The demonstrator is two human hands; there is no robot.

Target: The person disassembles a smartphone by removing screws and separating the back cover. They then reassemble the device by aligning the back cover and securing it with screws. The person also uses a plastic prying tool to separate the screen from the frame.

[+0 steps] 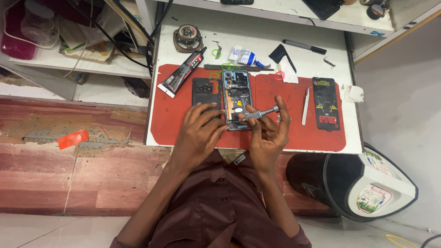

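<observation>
A: What lies at centre?

B: An opened phone [237,98], back removed and circuitry exposed, lying lengthwise on a red mat [294,133] that covers most of a white bench [257,32].

A: State of the hands?

B: The left hand [200,133] rests palm-down on the mat at the phone's lower left edge, fingers loosely curled, fingertips touching the frame. It grips nothing that can be seen. The right hand [268,135] pinches a grey screwdriver [260,113] between thumb and forefinger; the other fingers are spread upward. The tool lies nearly level, with its tip pointing left over the phone's lower half. Whether the tip touches a screw cannot be told.

A: What lies beside the phone?

B: Just left of it, a black back cover [204,92], camera cutout at the top. Further left, a black glue tube [182,72] lies diagonally, half on the mat and half on the bench.

A: And to the right?

B: White tweezers [305,105], then a black packet [325,104] with yellow and red print, both on the mat and well apart from the hands.

A: Above the mat?

B: A small white bottle [243,56] on its side, a black pen [304,46], and a round speaker [187,37]. Green bands [226,67] lie near the phone's top.

A: Below the bench?

B: A black and white bin [353,183] stands at the person's right.
</observation>
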